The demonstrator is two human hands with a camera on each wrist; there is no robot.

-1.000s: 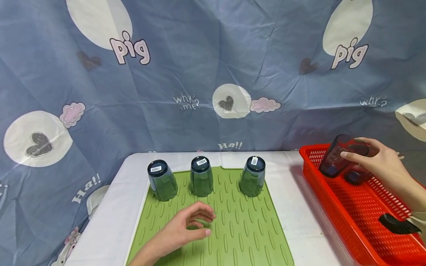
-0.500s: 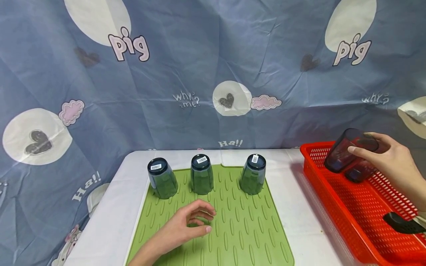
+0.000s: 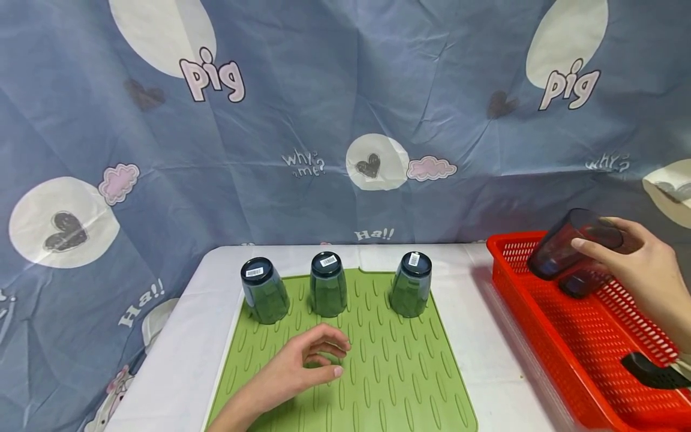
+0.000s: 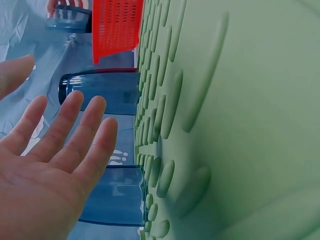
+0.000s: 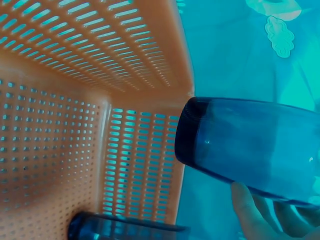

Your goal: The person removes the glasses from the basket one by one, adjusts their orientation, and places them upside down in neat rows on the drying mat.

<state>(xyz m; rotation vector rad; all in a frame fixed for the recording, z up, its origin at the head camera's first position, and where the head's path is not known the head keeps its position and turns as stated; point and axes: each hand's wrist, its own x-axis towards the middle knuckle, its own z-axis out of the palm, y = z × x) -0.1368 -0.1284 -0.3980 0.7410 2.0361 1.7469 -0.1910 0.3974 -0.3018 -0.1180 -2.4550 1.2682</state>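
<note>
Dark glass tilts over the red basket, long axis slanting, base down-left, mouth up-right. The right hand, spread around its width, grips it; the left hand hovers, relaxed, above the green mat.

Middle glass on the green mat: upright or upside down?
Upside down. In the head view, the middle glass has its closed dark base on top, with a white label, mouth end down on the green mat.
</note>
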